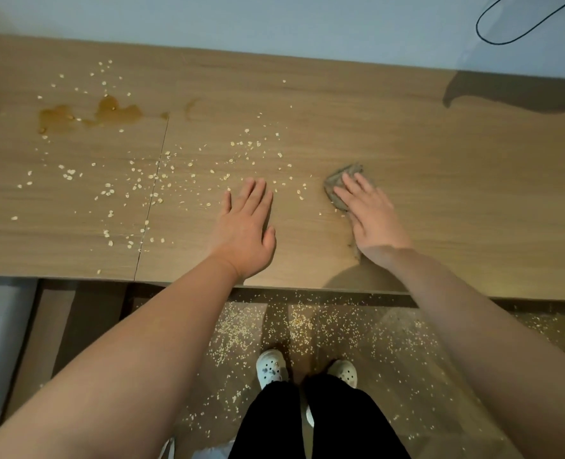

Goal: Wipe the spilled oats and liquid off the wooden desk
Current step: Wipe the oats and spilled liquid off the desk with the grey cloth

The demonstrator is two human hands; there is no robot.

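The left hand (246,226) lies flat on the desk (440,180), fingers straight. The right hand (370,213) presses flat on a grey cloth (336,185). Oats (162,180) lie scattered to the left — and a brown puddle (92,115) sits farther back. More oats cover the floor (390,359) by two white shoes (271,367).

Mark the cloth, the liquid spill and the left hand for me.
cloth (336,181): head view, exposed grey corner.
liquid spill (115,111): head view, middle of the larger amber pool.
left hand (246,226): head view, back of the hand.
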